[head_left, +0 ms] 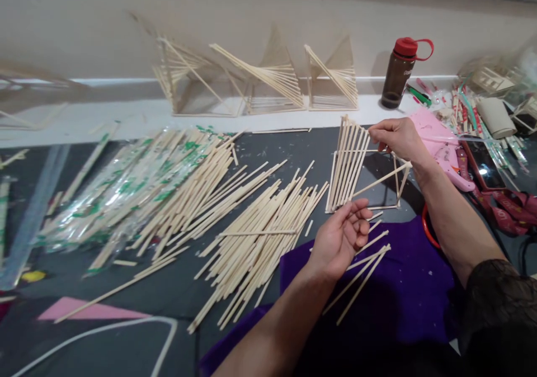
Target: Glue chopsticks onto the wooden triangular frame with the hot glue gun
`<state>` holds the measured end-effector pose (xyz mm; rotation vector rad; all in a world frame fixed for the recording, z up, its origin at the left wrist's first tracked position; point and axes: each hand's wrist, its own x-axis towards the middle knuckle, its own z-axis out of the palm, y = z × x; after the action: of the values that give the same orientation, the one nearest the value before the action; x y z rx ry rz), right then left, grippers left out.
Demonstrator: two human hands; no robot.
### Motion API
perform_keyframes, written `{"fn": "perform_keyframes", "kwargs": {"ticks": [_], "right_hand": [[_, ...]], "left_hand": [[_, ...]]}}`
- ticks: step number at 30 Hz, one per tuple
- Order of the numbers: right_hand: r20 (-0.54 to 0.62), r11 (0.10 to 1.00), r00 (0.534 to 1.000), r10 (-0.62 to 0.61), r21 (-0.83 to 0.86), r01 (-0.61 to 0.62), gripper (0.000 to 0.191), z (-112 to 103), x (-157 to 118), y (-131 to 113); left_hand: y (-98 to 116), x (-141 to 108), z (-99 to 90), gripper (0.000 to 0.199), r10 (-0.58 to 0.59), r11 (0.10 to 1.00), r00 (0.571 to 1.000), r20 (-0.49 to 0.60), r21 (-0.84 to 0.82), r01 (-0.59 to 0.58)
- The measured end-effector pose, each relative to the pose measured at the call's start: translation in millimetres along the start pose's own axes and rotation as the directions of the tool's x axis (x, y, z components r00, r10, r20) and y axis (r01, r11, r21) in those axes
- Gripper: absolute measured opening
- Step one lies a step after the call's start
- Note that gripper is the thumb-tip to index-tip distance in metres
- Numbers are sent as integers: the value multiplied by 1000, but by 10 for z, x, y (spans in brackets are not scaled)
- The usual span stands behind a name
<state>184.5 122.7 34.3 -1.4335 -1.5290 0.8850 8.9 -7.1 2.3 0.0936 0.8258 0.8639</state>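
Note:
A small frame of wooden chopsticks [350,164] stands on the dark table, with a slanted fan of sticks along its left side. My right hand [398,136] pinches the upper end of the rightmost chopstick in that fan. Low at the front of the frame is my left hand [339,237], its thumb and forefinger closed at the foot of the same chopstick and its other fingers curled. The exact contact there is partly hidden. Several loose chopsticks [363,287] lie by my left wrist on a purple cloth [411,287].
Left of my hands lies a big pile of bare chopsticks [260,237], beside wrapped chopsticks [138,181]. Twisted stick frames [268,80] line the wall. A red-capped bottle [396,75], a pink glue-gun-like tool [440,147] and a phone [482,164] are at the right.

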Motion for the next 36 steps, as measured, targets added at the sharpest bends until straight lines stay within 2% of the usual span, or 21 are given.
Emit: {"fn": "perform_keyframes", "kwargs": {"ticks": [12, 21, 30, 36], "right_hand": [[1, 1000, 1000, 22, -1, -22, 16, -9, 9, -7], [26, 1000, 1000, 1, 4, -1, 19, -23, 13, 6], [23, 1000, 1000, 6, 18, -6, 17, -20, -1, -16], [28, 1000, 999, 26, 12, -26, 15, -20, 0, -22]], "left_hand": [[11, -5, -12, 29, 10, 1000, 1000, 16, -13, -10], [28, 7, 5, 47, -5, 999, 1000, 10, -53, 6], [44, 31, 54, 35, -3, 996, 999, -43, -88, -1], [28, 40, 44, 31, 9, 996, 999, -38, -89, -12]]}}
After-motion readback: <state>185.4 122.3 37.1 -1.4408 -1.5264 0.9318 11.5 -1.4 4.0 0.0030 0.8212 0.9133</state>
